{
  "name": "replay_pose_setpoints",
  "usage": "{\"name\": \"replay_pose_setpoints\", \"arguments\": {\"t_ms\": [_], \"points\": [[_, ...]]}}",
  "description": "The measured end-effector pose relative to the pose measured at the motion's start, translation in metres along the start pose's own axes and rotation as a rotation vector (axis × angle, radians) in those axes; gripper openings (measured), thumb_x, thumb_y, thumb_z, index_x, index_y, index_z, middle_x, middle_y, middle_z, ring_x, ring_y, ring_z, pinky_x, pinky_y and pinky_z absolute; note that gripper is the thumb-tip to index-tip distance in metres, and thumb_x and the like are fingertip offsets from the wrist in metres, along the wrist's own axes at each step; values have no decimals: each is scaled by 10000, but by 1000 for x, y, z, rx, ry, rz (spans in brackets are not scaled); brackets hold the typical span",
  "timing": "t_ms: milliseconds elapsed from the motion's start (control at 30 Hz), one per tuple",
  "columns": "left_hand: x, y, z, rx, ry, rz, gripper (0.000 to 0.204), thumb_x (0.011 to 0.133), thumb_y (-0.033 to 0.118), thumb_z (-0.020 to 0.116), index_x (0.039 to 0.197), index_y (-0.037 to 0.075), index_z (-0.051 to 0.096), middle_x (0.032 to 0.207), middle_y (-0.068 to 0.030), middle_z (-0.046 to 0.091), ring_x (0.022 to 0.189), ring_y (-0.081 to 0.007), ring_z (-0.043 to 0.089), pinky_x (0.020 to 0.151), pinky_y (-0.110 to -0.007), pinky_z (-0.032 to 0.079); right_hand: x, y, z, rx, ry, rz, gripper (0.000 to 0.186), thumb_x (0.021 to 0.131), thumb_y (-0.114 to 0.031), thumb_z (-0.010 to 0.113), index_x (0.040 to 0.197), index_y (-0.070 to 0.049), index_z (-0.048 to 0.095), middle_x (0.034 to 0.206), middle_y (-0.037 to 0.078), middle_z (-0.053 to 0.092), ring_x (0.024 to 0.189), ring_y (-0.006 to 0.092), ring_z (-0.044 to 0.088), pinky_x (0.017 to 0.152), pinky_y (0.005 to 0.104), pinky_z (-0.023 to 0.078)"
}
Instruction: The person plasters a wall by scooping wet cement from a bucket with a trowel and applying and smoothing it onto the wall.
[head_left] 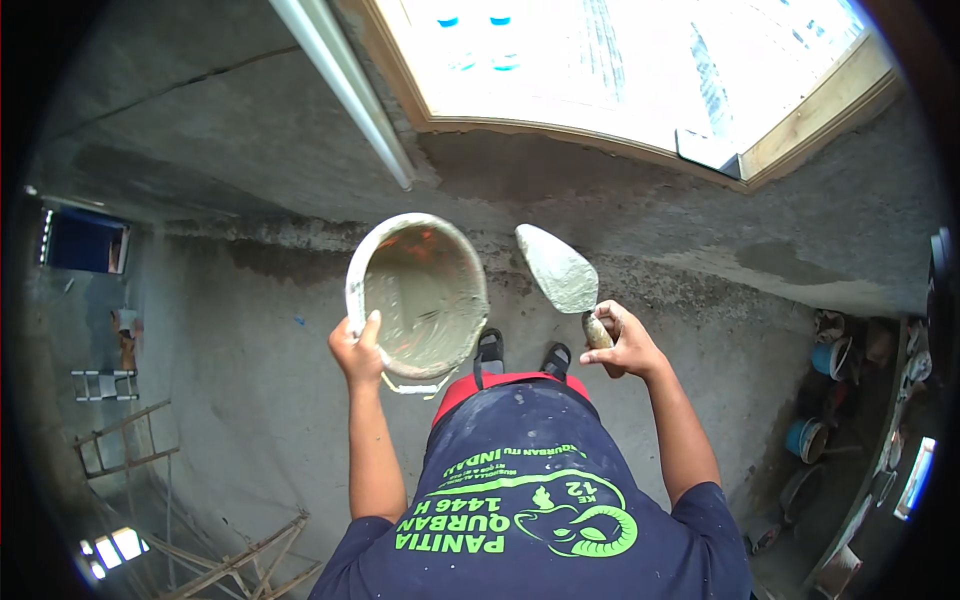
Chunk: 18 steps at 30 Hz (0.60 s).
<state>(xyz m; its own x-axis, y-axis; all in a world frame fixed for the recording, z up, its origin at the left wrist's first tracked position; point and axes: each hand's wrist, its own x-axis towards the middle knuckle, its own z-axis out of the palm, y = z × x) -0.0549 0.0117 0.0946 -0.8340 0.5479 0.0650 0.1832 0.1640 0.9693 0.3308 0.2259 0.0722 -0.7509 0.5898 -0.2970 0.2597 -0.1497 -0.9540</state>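
Observation:
My left hand (358,350) grips the left rim of a round bucket (415,300), tilted toward the camera, with wet grey mortar coating its inside and a few orange patches showing. To its right, my right hand (625,345) is closed on the handle of a pointed trowel (558,270), whose blade is covered in grey mortar. The blade sits a short way from the bucket, apart from it. My sandalled feet show below, on the grey floor (300,420).
The wall (750,260) ahead has a wood-framed window (870,70) and a white pipe (340,90). Metal scaffolding (125,455) stands at the left. Blue buckets (822,360) and other clutter line the right side.

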Motion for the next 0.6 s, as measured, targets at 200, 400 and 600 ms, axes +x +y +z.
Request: {"name": "replay_pose_setpoints", "arguments": {"t_ms": [200, 400, 600], "points": [[-32, -9, -21, 94, 143, -59, 83, 860, 26, 682, 871, -56, 679, 794, -2, 653, 731, -91, 555, 676, -272, 452, 30, 46, -39, -589, 393, -126, 320, 827, -163, 794, 1054, -13, 626, 1035, 167, 694, 961, 307, 684, 887, 371, 518], [-64, -16, -42, 129, 182, -168, 122, 856, -3, 663, 948, -81, 687, 857, -30, 682, 767, -106, 581, 723, -274, 468, 96, 60, -78, -733, 391, -89, 486, 859, -363, 756, 1165, -66, 524, 998, 224, 696, 963, 428, 669, 806, 484, 532], [-98, -16, -48, 94, 273, -253, 172, 865, -20, 648, 1009, -111, 669, 927, -80, 692, 823, -145, 617, 766, -292, 486, 151, 94, -108, -1014, 527, -336, 397, 884, -316, 723, 1143, -77, 542, 947, 176, 689, 879, 392, 676, 704, 485, 538]]}}
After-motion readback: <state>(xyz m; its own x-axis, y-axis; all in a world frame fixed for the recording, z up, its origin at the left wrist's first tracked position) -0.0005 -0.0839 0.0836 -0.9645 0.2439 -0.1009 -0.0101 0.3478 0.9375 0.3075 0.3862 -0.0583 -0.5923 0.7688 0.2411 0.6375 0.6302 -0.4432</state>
